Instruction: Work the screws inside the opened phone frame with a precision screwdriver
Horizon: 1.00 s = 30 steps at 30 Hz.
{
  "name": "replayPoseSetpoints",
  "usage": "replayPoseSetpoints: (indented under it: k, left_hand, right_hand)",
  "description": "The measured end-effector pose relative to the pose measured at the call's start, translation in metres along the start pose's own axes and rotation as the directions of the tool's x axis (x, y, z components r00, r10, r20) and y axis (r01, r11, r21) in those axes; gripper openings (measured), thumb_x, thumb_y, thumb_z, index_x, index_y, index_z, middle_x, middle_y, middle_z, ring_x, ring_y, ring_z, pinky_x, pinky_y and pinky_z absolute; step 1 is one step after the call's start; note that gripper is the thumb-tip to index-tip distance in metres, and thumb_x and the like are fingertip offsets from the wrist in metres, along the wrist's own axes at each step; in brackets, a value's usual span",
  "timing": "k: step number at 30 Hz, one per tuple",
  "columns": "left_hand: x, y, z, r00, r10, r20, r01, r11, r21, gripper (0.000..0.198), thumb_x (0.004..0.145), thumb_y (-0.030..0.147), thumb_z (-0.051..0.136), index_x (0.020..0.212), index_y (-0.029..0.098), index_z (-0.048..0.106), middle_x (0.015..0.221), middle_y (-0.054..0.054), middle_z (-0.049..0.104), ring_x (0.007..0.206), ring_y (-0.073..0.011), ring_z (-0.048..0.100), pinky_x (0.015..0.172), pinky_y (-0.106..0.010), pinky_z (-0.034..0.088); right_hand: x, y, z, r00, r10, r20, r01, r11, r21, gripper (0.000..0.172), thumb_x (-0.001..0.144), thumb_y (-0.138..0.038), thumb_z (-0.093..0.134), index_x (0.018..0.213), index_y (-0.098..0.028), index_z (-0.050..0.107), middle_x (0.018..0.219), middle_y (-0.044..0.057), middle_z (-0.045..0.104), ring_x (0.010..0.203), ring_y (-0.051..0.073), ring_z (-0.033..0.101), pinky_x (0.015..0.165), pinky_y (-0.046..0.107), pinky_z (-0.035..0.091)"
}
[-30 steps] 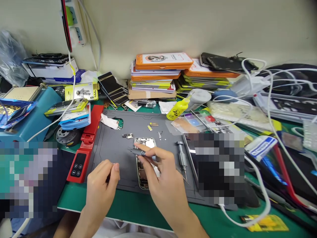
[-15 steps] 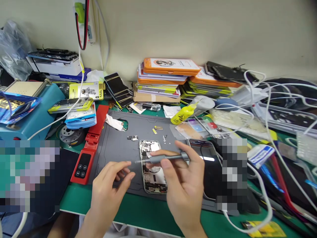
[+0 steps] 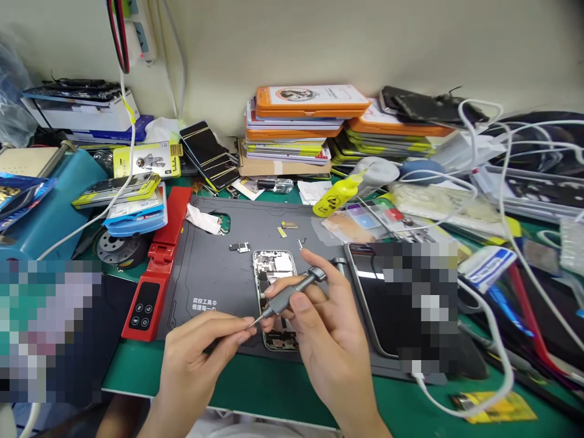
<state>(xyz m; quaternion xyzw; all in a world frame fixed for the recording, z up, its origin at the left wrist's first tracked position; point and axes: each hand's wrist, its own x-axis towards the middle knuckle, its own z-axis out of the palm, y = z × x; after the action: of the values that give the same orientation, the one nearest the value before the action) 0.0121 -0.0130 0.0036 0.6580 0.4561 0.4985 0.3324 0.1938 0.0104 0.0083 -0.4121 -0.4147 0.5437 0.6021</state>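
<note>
My right hand (image 3: pixel 331 340) is wrapped round a grey screwdriver (image 3: pixel 285 298), which points down to the left. The thin tip of the driver meets the pinched thumb and forefinger of my left hand (image 3: pixel 196 353); whether a tiny part sits there too is hidden. Beneath the screwdriver lies an opened phone (image 3: pixel 276 261) with its inner parts bare, partly covered by my right hand. Behind it on the grey mat (image 3: pixel 205 255) rest a small metal-and-black part (image 3: pixel 239 247), a yellow piece (image 3: pixel 281 232) and tiny bits.
A dark-screened phone (image 3: pixel 383 304) lies at the right, beside a white cable (image 3: pixel 497 365). The red folding device (image 3: pixel 146 304) borders the mat's left side. Behind stand a yellow bottle (image 3: pixel 337 196) and stacked orange boxes (image 3: pixel 314 109). A blurred-out patch covers the left edge.
My left fingertips have closed to a pinch at the screwdriver's tip, where they were apart before. The screwdriver has tilted, its tip lower and its rear end higher.
</note>
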Motion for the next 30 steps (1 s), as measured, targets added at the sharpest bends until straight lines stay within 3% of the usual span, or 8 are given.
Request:
replayPoseSetpoints:
  k: [12,17,21,23,25,28,30]
  left_hand:
    - [0.000,-0.002,0.000,0.999,0.003,0.035,-0.003,1.000,-0.018,0.017,0.110,0.015,0.074,0.111,0.025,0.087,0.097,0.000,0.089,0.084,-0.0136,0.085,0.078,-0.017,0.069]
    - [-0.001,-0.001,-0.002,0.997,0.018,0.076,-0.016,0.999,-0.033,0.016,0.112,0.021,0.072,0.115,0.026,0.087,0.099,-0.002,0.089,0.085,-0.0163,0.086,0.076,-0.022,0.070]
    - [0.001,-0.004,-0.001,0.992,0.090,0.087,-0.101,0.987,0.129,0.019,0.113,0.030,0.071,0.128,0.024,0.082,0.103,-0.003,0.088,0.087,-0.0157,0.083,0.078,-0.024,0.067]
    - [0.002,-0.007,0.003,0.984,0.156,0.087,-0.175,0.933,0.314,0.017,0.115,0.027,0.068,0.123,0.022,0.082,0.102,-0.003,0.085,0.087,-0.0165,0.079,0.080,-0.028,0.063]
    - [0.002,-0.010,0.009,0.968,0.214,0.133,-0.252,0.843,0.476,0.018,0.116,0.023,0.064,0.118,0.021,0.082,0.100,-0.004,0.081,0.085,-0.0181,0.072,0.080,-0.033,0.057]
    - [0.002,-0.011,0.016,0.937,0.258,0.236,-0.350,0.714,0.606,0.021,0.116,0.020,0.061,0.124,0.020,0.081,0.104,-0.005,0.079,0.086,-0.0219,0.065,0.079,-0.037,0.049]
    - [0.002,-0.011,0.018,0.919,0.273,0.283,-0.393,0.663,0.637,0.024,0.118,0.021,0.058,0.126,0.020,0.080,0.107,-0.005,0.080,0.089,-0.0238,0.063,0.080,-0.039,0.047]
  right_hand:
    - [0.000,0.000,-0.002,0.998,0.045,0.034,-0.048,0.996,0.081,0.035,0.114,-0.038,0.066,0.147,-0.033,0.056,0.103,0.000,0.081,0.065,0.013,0.078,0.068,0.028,0.072]
    - [0.002,-0.001,-0.007,0.995,0.088,0.051,-0.093,0.992,0.091,0.039,0.113,-0.041,0.066,0.149,-0.031,0.053,0.102,0.002,0.082,0.064,0.015,0.078,0.065,0.029,0.071]
    - [0.003,-0.004,-0.016,0.995,0.100,0.006,-0.100,0.991,0.087,0.039,0.113,-0.043,0.065,0.149,-0.029,0.055,0.099,0.002,0.080,0.064,0.016,0.075,0.059,0.030,0.068]
    - [0.002,-0.002,-0.021,0.993,-0.023,-0.117,0.020,0.999,-0.028,0.039,0.114,-0.038,0.063,0.151,-0.030,0.055,0.100,0.002,0.080,0.069,0.016,0.076,0.058,0.028,0.067]
    - [0.000,0.002,-0.026,0.948,-0.261,-0.184,0.207,0.941,-0.267,0.045,0.113,-0.026,0.063,0.156,-0.033,0.052,0.104,0.003,0.080,0.080,0.016,0.079,0.063,0.028,0.069]
    - [-0.005,0.013,-0.035,0.815,-0.579,-0.007,0.476,0.677,-0.561,0.057,0.106,-0.009,0.066,0.157,-0.031,0.055,0.107,0.005,0.079,0.093,0.019,0.083,0.076,0.034,0.074]
    - [-0.008,0.020,-0.040,0.773,-0.625,0.109,0.545,0.566,-0.618,0.060,0.102,-0.004,0.066,0.156,-0.028,0.058,0.106,0.007,0.079,0.093,0.022,0.084,0.078,0.039,0.076]
